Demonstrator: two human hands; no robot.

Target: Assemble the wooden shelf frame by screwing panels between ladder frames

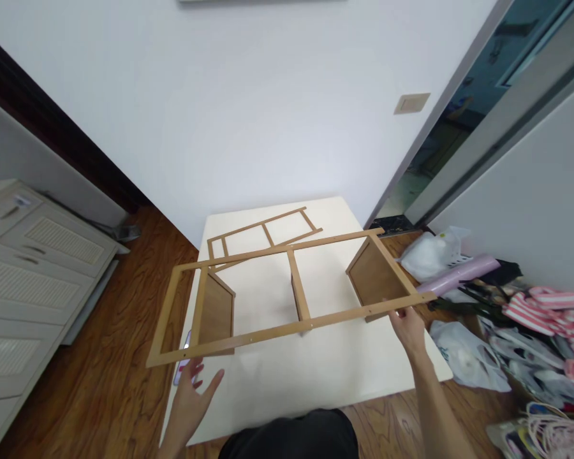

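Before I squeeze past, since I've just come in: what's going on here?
A person's right hand holds the near side of a wooden frame by its right end; the left hand, thumb spread apart, is at the left end. The frame, with panels below it, is over a white table. A second frame lies farther back on the table.

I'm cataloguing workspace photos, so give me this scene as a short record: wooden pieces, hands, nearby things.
Joined frame: ladder-like, with panels attached below
Second frame: lying flat on the white table, beyond the first
Left hand: open, thumb spread, at the near left side of the joined frame; contact unclear
Right hand: holding the joined frame near its right end
Floor, right: plastic bag, purple roll
Far left: white cabinet
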